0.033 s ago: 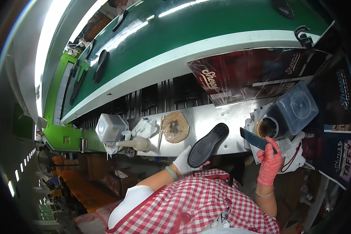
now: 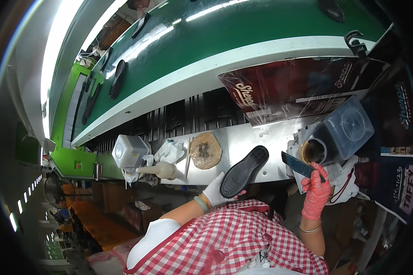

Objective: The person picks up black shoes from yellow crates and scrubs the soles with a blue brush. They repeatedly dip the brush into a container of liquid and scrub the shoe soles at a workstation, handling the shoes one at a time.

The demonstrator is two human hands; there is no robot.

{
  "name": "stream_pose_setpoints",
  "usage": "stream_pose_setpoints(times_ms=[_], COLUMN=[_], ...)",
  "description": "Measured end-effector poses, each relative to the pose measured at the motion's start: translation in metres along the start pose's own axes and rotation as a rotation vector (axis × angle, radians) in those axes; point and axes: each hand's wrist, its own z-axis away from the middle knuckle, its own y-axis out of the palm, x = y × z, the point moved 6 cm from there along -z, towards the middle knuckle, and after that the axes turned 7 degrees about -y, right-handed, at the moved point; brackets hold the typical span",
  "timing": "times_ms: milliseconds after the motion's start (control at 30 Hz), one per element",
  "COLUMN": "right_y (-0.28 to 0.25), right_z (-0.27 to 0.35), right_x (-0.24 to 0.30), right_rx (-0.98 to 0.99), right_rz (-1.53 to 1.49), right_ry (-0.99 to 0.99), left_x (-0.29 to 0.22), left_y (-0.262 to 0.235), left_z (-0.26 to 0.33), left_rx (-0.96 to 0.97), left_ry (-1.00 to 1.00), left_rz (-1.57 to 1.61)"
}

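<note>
My left hand (image 2: 214,190), in a white glove, grips a black shoe sole (image 2: 244,170) by its near end; the sole lies slanted across the front edge of the metal worktable (image 2: 257,137). My right hand (image 2: 315,192), in a red knitted glove, holds a flat dark blue tool (image 2: 297,165). The tool's tip points at a round pot of brownish glue (image 2: 313,151) just to the right of the sole.
On the table lie a round brown pad (image 2: 205,150), a white rag (image 2: 170,150), a beige squeeze bottle (image 2: 158,170) and a white plastic jug (image 2: 129,151). A clear lidded box (image 2: 348,126) stands at the right. Beyond runs a green conveyor (image 2: 206,32) carrying black soles (image 2: 118,78).
</note>
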Motion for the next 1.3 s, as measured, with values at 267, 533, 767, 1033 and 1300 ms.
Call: stream_pose_setpoints(times_ms=[267,533,767,1033,1300], right_y=[-0.016,-0.016,-0.020,-0.023,-0.027], right_z=[-0.008,-0.010,-0.014,-0.019,-0.031], right_x=[-0.002,0.006,0.038,0.055,0.037], right_rx=[-0.027,-0.065,-0.145,-0.156,-0.107], right_rz=[-0.022,0.025,0.083,0.310,0.546], right_ry=[-0.033,-0.108,-0.158,-0.230,-0.178], left_x=[-0.003,0.001,-0.006,-0.011,-0.011], left_y=[0.005,0.024,0.064,0.084,0.101], left_z=[-0.008,0.002,0.014,0.006,-0.001], left_rx=[-0.078,-0.048,0.077,0.228,0.349], left_ry=[-0.030,0.018,0.118,0.148,0.108], left_rz=[-0.042,-0.101,-0.204,-0.172,-0.181])
